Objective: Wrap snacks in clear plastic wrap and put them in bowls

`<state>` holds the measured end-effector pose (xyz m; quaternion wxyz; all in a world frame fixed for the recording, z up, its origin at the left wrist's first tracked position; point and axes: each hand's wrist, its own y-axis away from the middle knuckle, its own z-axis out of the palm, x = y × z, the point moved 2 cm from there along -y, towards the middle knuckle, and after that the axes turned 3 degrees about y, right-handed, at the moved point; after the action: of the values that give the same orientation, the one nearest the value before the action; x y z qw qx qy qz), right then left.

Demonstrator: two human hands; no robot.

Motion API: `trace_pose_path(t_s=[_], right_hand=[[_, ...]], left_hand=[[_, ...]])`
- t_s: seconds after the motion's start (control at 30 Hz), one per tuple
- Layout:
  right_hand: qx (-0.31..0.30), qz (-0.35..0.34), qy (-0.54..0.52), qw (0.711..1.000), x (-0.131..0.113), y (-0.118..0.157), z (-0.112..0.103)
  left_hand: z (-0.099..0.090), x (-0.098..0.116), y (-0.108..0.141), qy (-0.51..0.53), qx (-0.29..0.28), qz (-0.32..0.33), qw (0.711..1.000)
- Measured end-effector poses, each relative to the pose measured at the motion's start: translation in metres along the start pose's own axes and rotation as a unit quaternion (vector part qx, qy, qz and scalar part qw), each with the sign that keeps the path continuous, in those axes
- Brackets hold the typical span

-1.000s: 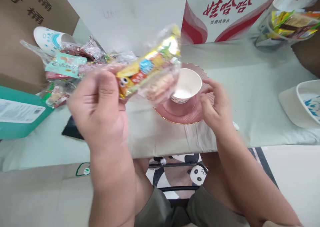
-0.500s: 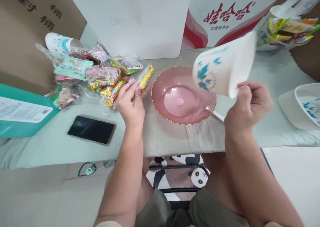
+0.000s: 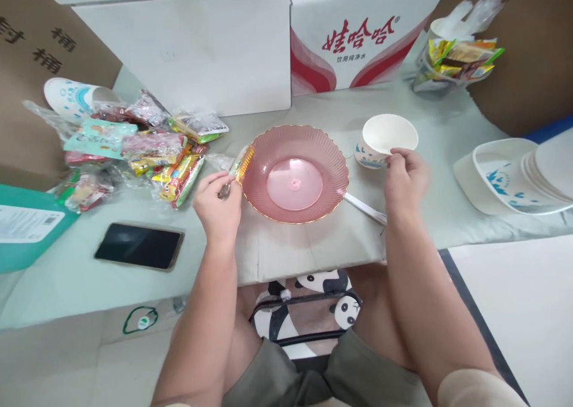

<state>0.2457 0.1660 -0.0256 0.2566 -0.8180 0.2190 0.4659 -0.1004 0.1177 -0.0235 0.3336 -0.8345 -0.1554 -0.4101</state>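
My left hand [image 3: 219, 207] is closed around a small snack packet [image 3: 244, 163] in a clear and yellow wrapper, held at the left rim of a pink fluted bowl [image 3: 295, 186] with a gold edge. The bowl has nothing in it. To its right, a white paper cup with blue print [image 3: 388, 133] stands upright on the table, its mouth upward. My right hand [image 3: 406, 177] pinches the near rim of this cup between thumb and fingers. A white plastic utensil [image 3: 364, 207] lies between the bowl and my right wrist, partly hidden.
Several wrapped snacks [image 3: 156, 150] and a tipped paper cup [image 3: 74, 96] lie at the left, above a phone [image 3: 138, 246]. White boxes [image 3: 192, 55] stand behind. A snack-filled container [image 3: 456, 67] is at the back right; a white tub [image 3: 474, 180] with stacked cups is at the right.
My right hand has brought the paper cup down from the air, turning it upright onto the table. My left hand still holds the packet by the bowl. The view has shifted right.
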Motion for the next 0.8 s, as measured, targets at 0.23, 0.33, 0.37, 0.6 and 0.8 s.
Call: trace_pose_path(t_s=[0.23, 0.33, 0.37, 0.6, 0.8], right_hand=[[-0.019, -0.111, 0.14, 0.984, -0.01, 0.023, -0.013], [-0.195, -0.153, 0.204, 0.947, -0.001, 0.04, -0.014], [-0.243, -0.168, 0.228, 0.928, 0.004, 0.044, -0.014], [-0.276, -0.198, 0.299, 0.891, 0.022, 0.05, -0.021], [-0.231, -0.102, 0.258, 0.933, 0.009, 0.05, -0.023]], left_hand=[[-0.002, -0.01, -0.006, 0.002, -0.01, -0.072, 0.997], [-0.003, -0.016, -0.013, -0.052, -0.003, -0.065, 0.996], [-0.002, -0.018, -0.014, -0.065, -0.022, -0.072, 0.995], [0.0, -0.029, -0.016, -0.082, -0.172, -0.127, 0.973], [0.0, -0.02, -0.016, -0.104, -0.122, -0.143, 0.977]])
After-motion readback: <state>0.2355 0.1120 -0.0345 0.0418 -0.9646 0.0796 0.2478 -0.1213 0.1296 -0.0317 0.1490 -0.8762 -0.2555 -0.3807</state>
